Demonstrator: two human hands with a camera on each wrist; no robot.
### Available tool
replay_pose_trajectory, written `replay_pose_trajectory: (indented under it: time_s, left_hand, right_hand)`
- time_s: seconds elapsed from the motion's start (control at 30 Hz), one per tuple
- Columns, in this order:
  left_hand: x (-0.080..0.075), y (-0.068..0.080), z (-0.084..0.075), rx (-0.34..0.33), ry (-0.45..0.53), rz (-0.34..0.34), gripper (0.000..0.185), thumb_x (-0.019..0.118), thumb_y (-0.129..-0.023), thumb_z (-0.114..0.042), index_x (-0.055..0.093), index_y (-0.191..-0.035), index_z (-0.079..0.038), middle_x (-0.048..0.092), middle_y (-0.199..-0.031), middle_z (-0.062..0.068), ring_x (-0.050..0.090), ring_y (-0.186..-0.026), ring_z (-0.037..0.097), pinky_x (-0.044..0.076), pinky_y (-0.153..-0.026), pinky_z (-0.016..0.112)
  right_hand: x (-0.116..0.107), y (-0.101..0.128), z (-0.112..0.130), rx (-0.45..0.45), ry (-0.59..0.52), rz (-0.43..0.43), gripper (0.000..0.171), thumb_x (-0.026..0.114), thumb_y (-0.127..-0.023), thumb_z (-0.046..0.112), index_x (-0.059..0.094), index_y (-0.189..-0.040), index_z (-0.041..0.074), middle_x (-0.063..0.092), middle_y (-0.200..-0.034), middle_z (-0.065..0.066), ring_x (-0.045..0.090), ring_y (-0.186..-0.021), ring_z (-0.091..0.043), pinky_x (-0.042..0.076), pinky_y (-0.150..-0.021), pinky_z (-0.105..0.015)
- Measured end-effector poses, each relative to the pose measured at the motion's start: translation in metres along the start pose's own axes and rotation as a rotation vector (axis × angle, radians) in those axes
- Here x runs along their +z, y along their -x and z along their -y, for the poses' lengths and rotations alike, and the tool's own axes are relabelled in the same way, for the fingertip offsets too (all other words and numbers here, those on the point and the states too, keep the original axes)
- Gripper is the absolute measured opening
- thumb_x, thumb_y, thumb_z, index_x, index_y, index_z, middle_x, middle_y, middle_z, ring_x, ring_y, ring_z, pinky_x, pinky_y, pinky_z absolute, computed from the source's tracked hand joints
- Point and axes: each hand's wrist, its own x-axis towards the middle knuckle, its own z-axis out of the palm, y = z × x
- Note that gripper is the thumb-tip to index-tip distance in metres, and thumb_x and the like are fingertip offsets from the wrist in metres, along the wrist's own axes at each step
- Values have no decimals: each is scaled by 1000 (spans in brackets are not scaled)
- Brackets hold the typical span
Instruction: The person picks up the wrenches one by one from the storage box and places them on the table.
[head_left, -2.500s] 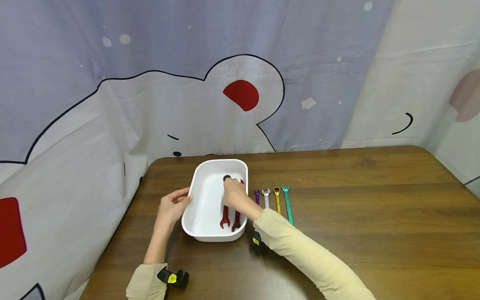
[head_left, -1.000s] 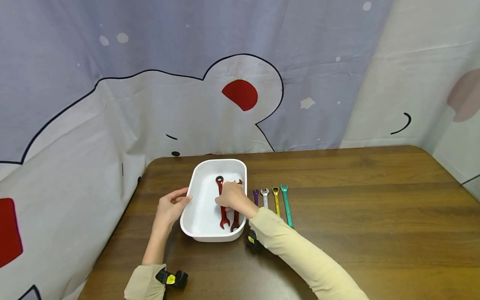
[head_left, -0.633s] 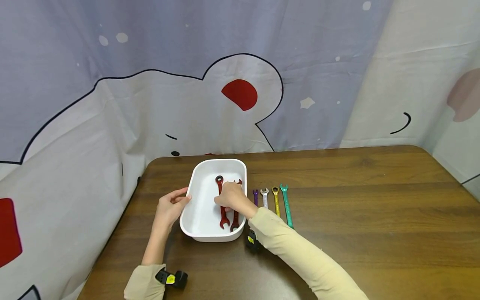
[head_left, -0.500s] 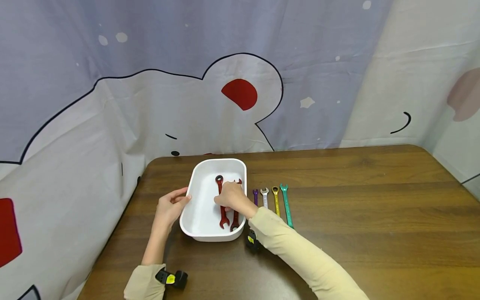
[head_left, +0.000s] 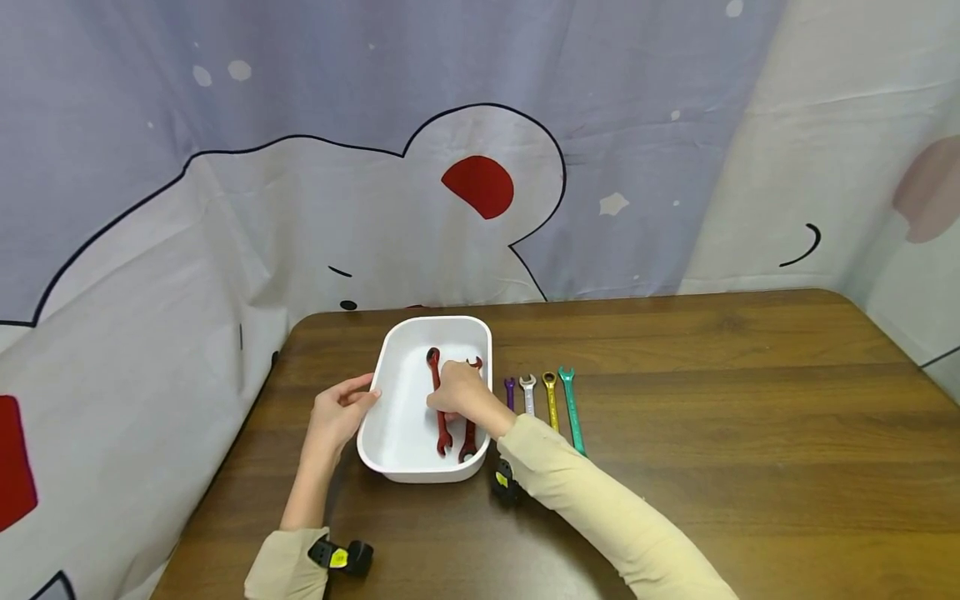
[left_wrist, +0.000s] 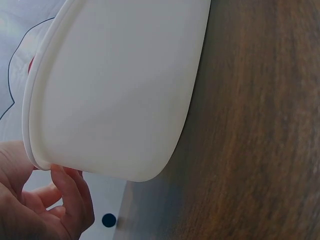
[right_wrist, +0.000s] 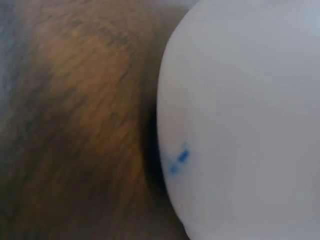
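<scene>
A white tray (head_left: 395,414) sits on the brown table (head_left: 712,400) at its left. My left hand (head_left: 339,414) grips the tray's left rim; the left wrist view shows its fingers (left_wrist: 67,202) curled under the tray's outer wall (left_wrist: 120,90). My right hand (head_left: 457,395) reaches into the tray, its curled fingers pinching the shaft of the left red wrench (head_left: 434,375). A second red wrench (head_left: 470,437) lies beside it, partly hidden by the hand. The right wrist view shows only the tray's wall (right_wrist: 250,125), blurred.
Right of the tray, a purple wrench (head_left: 510,391), a silver wrench (head_left: 528,394), a yellow wrench (head_left: 552,402) and a green wrench (head_left: 572,410) lie side by side. A printed curtain (head_left: 300,167) hangs behind the table's far and left edges.
The left red wrench has slid leftwards in the tray under my right hand, away from the other red one. My left hand has stayed on the rim.
</scene>
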Motion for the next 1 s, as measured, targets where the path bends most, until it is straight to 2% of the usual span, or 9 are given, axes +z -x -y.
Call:
replay_pose_trajectory:
  time_s: [0.2, 0.37, 0.77, 1.0]
  left_hand:
    - [0, 0, 0, 1, 2, 4, 41, 64, -92, -19, 59, -129, -3, 68, -108, 16, 62, -94, 16, 49, -71, 19]
    - [-1, -1, 0, -3, -5, 5, 41, 63, -93, -20, 59, -130, -4, 67, -111, 17, 62, -100, 22, 49, -74, 22]
    - [-1, 0, -1, -4, -8, 1, 41, 63, -93, -20, 59, -130, -3, 68, -109, 16, 63, -97, 19, 49, -74, 22]
    - [-1, 0, -1, 2, -10, -1, 41, 63, -92, -19, 59, -129, -3, 69, -107, 15, 62, -93, 16, 49, -72, 20]
  right_hand:
    - [-1, 0, -1, -46, -7, -20, 19, 66, -77, 9, 51, -67, 7, 48, -51, 1, 47, -41, -8, 36, -42, -20]
    - [-1, 0, -1, -47, -19, -14, 20, 64, -78, 7, 50, -64, 9, 49, -51, 1, 47, -43, -9, 36, -43, -20]
    - [0, -2, -3, -34, -71, 23, 28, 60, -82, 7, 48, -56, 10, 50, -44, 2, 50, -39, -8, 35, -41, -19]
    - [-1, -3, -4, -21, -113, 60, 21, 58, -84, 7, 52, -63, 7, 57, -48, -1, 56, -40, -9, 40, -42, -20]
